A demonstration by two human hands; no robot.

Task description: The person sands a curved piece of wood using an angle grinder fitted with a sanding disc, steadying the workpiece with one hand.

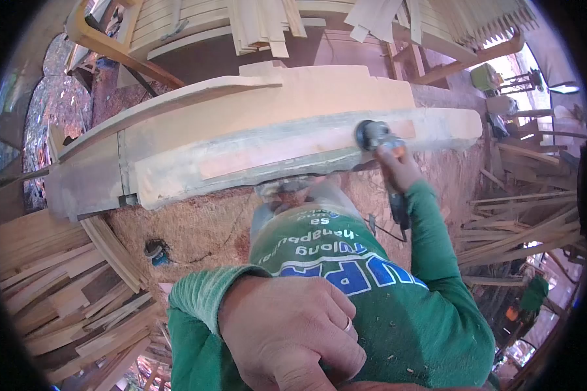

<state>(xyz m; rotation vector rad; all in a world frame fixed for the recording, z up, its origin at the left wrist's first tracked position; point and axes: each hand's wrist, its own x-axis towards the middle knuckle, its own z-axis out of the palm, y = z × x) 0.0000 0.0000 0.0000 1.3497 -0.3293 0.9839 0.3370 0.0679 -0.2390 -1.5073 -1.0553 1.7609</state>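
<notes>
My right hand point(392, 163) grips an angle grinder point(374, 135) with a dark round head and an orange band. The grinder's head rests on or just over a thin reddish wood strip point(267, 155), which lies along the long worn work board point(169, 171) in front of me. Its black rear end points down towards my body, and the outline is slightly blurred. Close to the camera, my left hand point(290, 329) is raised in front of my green shirt, with its fingers curled and a ring on one. Whatever those fingers hold, if anything, is hidden at the lower edge.
Behind the strip lie wide pale boards point(326, 91) and a long curved wood piece point(169, 104). Thin slats point(257, 26) are stacked on furniture at the back. Scrap wood point(65, 293) piles up at left, more strips point(528, 221) at right. A cord crosses the dusty ground.
</notes>
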